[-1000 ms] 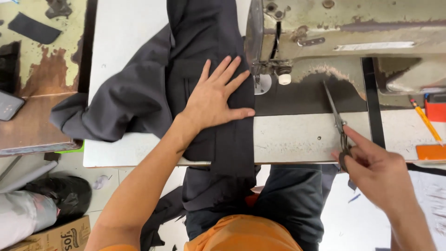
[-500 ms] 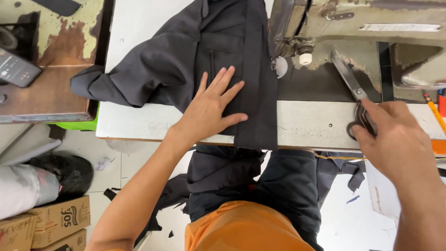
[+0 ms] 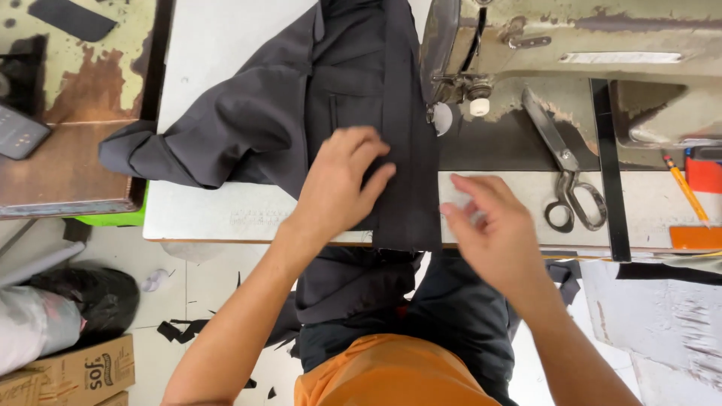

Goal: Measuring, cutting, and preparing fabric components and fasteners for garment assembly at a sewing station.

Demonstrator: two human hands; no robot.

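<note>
A dark grey garment (image 3: 301,113) lies across the white sewing table (image 3: 210,53) and hangs over its near edge onto my lap. My left hand (image 3: 342,180) rests on the garment's folded front strip, fingers bent and pressing the cloth. My right hand (image 3: 492,233) hovers open just right of the strip's edge, holding nothing. A pair of metal scissors (image 3: 564,169) lies on the table to the right of my right hand, under the arm of the worn sewing machine (image 3: 556,45).
A rusty side table (image 3: 68,113) with a dark phone-like device (image 3: 19,131) stands at the left. A yellow pencil (image 3: 684,188) and an orange box (image 3: 696,237) sit at the far right. Cardboard boxes (image 3: 71,372) and cloth scraps lie on the floor.
My right hand has let go of the scissors, which now lie on the table, and moved left toward the garment. My left hand's fingers have curled on the cloth.
</note>
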